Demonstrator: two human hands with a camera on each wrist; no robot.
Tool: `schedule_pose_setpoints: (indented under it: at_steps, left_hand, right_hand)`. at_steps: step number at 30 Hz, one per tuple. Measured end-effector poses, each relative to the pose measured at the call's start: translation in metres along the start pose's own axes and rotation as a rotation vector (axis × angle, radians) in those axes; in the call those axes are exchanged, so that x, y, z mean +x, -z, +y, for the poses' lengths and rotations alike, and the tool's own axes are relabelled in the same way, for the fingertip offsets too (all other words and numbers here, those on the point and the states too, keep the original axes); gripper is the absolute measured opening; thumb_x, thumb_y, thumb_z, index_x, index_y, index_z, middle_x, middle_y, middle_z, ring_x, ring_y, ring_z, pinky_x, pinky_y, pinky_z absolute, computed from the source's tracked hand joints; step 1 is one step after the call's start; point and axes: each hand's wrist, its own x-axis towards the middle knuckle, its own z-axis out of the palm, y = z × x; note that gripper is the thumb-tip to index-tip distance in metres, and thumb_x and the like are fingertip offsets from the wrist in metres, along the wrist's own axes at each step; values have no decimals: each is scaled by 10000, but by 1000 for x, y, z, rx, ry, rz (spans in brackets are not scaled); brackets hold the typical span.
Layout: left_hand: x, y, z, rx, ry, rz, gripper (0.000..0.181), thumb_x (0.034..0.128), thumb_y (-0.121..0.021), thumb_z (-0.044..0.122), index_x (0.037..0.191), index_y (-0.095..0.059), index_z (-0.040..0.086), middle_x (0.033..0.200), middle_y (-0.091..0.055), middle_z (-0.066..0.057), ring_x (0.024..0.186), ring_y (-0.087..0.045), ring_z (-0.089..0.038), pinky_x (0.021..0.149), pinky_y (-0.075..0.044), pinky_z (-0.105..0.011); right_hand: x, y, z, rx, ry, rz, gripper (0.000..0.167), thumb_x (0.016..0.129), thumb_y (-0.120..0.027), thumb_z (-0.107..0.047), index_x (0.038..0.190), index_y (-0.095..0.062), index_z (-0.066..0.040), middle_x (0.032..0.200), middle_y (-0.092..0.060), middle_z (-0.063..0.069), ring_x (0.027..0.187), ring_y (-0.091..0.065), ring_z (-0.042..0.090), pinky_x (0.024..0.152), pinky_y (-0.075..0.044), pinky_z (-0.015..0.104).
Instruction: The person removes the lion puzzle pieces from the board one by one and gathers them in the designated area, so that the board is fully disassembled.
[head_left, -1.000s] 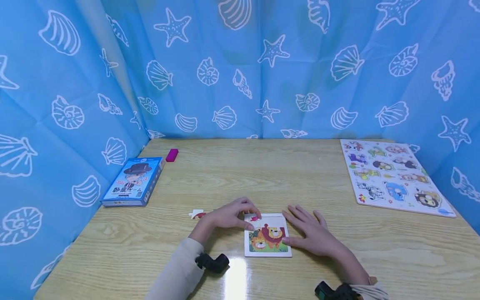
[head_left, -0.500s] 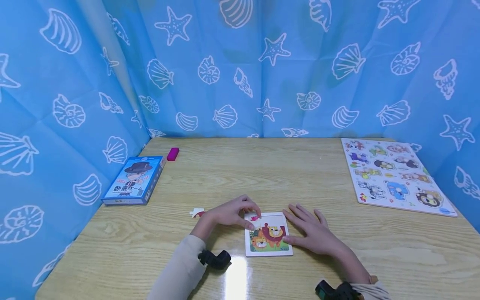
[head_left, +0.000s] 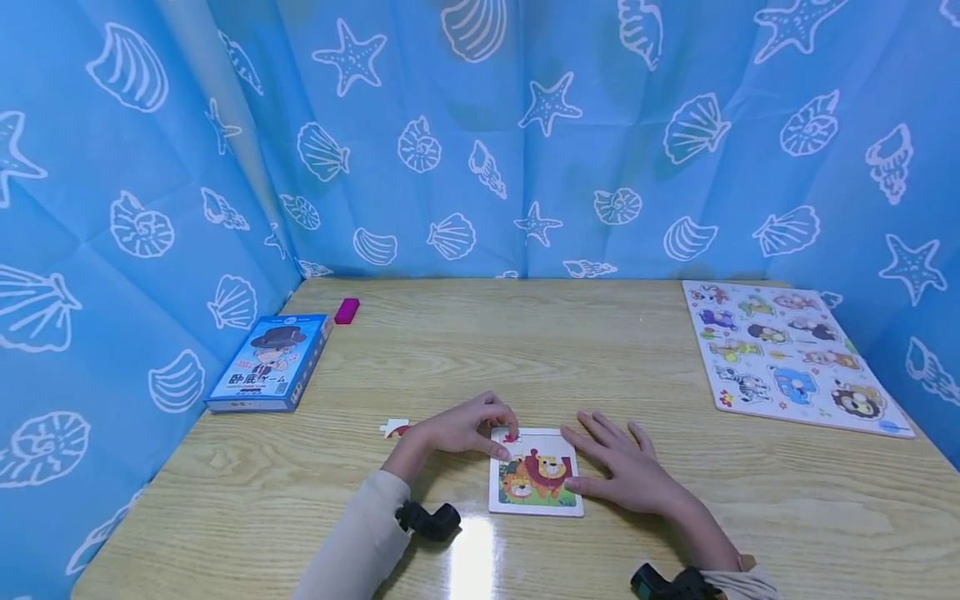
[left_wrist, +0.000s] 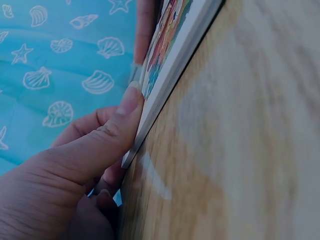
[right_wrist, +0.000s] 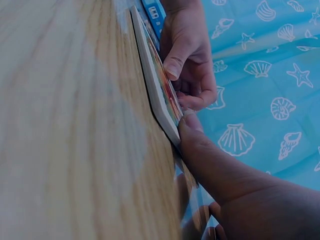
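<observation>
A small jigsaw puzzle in a white-rimmed tray (head_left: 536, 511) lies flat on the table, its lower part filled with a lion picture. At the tray's upper left, my left hand (head_left: 468, 427) pinches a puzzle piece (head_left: 511, 437) with a pink-red mark, between thumb and curled index finger. The fingertips partly cover it. From the other side, my right hand (head_left: 626, 467) rests with fingers spread, its thumb on the tray's right edge. In the right wrist view that thumb (right_wrist: 192, 130) touches the rim. A loose white-and-red puzzle piece (head_left: 395, 427) lies left of the tray, beside my left wrist.
A blue game box (head_left: 266, 364) stands at the table's left edge, with a magenta block (head_left: 347, 311) behind it. On the right lies an animal puzzle board (head_left: 795, 358). A blue shell-patterned curtain (head_left: 480, 142) closes off the back and sides of the wooden table (head_left: 480, 350).
My left index finger has shifted slightly at the tray's upper left, and the pink-red mark with it. The right hand stays at the tray's right edge, nearly unmoved.
</observation>
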Motion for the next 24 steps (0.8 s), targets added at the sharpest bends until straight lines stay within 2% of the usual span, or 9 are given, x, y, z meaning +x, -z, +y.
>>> schedule_pose_setpoints:
  at_steps: [6, 15, 24]
  left_hand:
    - [0, 0, 1, -2, 14, 0, 298, 849, -725, 219, 1133, -646, 180, 1084, -435, 9, 979, -410, -140, 833, -369, -289]
    - [3, 3, 2, 54, 26, -26, 304, 832, -742, 247, 1120, -646, 231, 1046, -420, 28, 951, -408, -126, 817, -379, -272]
    - [7, 6, 6, 72, 32, -66, 291, 829, -747, 240, 1094, -630, 219, 1014, -412, 25, 916, -396, -131, 790, -374, -267]
  right_hand:
    - [0, 0, 0, -3, 0, 1, 682, 871, -595, -530, 1422, -449, -155, 1486, -308, 180, 1372, -185, 401, 1001, -17, 644]
    - [2, -2, 2, 0, -13, -3, 692, 863, -600, -540, 1419, -452, -156, 1495, -296, 171, 1376, -176, 389, 1008, 0, 634]
    - [0, 0, 0, 11, -10, 0, 678, 872, -600, -521, 1422, -449, -154, 1488, -304, 180, 1372, -181, 402, 1000, -10, 645]
